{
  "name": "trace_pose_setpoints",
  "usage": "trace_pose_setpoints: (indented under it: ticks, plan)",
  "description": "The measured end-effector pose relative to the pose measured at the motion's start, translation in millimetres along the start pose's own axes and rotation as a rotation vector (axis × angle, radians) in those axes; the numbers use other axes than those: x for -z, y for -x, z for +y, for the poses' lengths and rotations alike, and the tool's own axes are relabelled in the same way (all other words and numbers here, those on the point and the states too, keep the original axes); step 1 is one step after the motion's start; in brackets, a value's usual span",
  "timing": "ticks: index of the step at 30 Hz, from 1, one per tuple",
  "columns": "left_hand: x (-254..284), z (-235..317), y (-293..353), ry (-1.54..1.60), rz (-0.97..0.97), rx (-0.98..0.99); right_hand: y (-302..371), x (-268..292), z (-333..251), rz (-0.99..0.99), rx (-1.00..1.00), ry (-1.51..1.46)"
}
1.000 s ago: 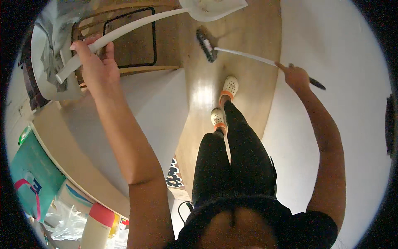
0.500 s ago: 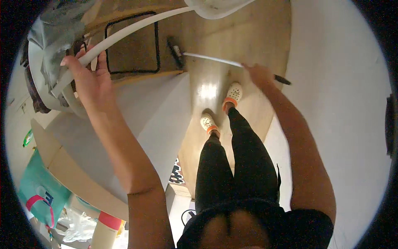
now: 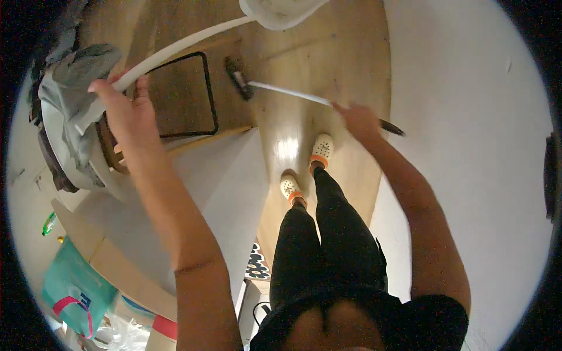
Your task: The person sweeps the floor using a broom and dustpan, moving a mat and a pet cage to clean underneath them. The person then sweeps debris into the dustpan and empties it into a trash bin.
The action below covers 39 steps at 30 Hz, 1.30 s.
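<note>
My left hand [image 3: 130, 111] is closed around the end of a long white handle. That handle runs to a white dustpan [image 3: 284, 13] at the top edge, partly out of view and held off the floor as far as I can judge. In my right hand [image 3: 358, 121] is a broom [image 3: 290, 92] with a white stick and a dark end showing past the fist. Its dark bristle head [image 3: 239, 79] rests on the wooden floor [image 3: 316, 52], below and left of the dustpan.
A black tubular frame [image 3: 212, 99] stands beside the broom head. Grey cloth [image 3: 88, 70] hangs over a white chair on the left. Below it are a pale panel [image 3: 228, 175] and a teal bag [image 3: 76, 286]. My cream clogs [image 3: 322, 149] are on the floor; a white wall [image 3: 462, 117] rises right.
The view has shifted, so the chair, frame and my feet sit lower in it. The dustpan and broom head appear farther left. Both hands keep their hold.
</note>
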<state>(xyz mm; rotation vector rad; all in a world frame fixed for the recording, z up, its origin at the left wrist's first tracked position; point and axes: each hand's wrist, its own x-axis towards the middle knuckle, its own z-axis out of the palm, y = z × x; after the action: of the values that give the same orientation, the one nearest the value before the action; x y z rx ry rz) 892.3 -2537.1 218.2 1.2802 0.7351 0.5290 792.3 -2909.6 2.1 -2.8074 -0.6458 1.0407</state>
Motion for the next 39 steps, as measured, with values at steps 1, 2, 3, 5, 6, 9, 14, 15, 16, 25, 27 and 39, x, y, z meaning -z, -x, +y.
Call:
trace_pose_setpoints:
  ticks: [1,2,3,5,6,9,14,15,16,25,27,39]
  plan:
    - [-8,0,-1,-0.025,-0.03,-0.011,-25,-1,-22,0.02,0.015,-0.02]
    - [-13,2,-1,-0.057,-0.055,-0.023,-46,-3,-37,0.038,0.037,-0.044]
    - [-22,0,1,-0.09,-0.052,-0.042,-63,-9,-37,0.072,0.015,-0.016]
    - [-37,5,5,-0.114,0.012,-0.056,-84,-12,-26,0.076,-0.029,-0.008]
    - [-38,5,6,-0.122,0.06,-0.06,-80,-14,-7,0.037,-0.058,-0.019]
    - [-29,9,2,-0.077,0.017,-0.031,-27,-20,85,0.166,-0.093,0.014]
    - [-10,5,-2,-0.027,0.008,-0.008,77,43,114,0.011,-0.332,0.245]
    - [-7,5,-1,-0.035,0.015,0.012,91,45,110,0.01,-0.351,0.248]
    - [-5,2,-2,-0.032,0.016,0.01,105,42,103,-0.028,-0.325,0.23]
    - [-7,3,3,-0.052,0.036,0.043,105,-41,14,-0.131,-0.043,0.122]
    - [2,1,-5,-0.062,0.011,0.032,119,-36,40,-0.2,-0.14,0.163]
    - [-9,-32,16,-0.108,0.012,0.112,264,40,94,-0.153,-0.58,0.236]
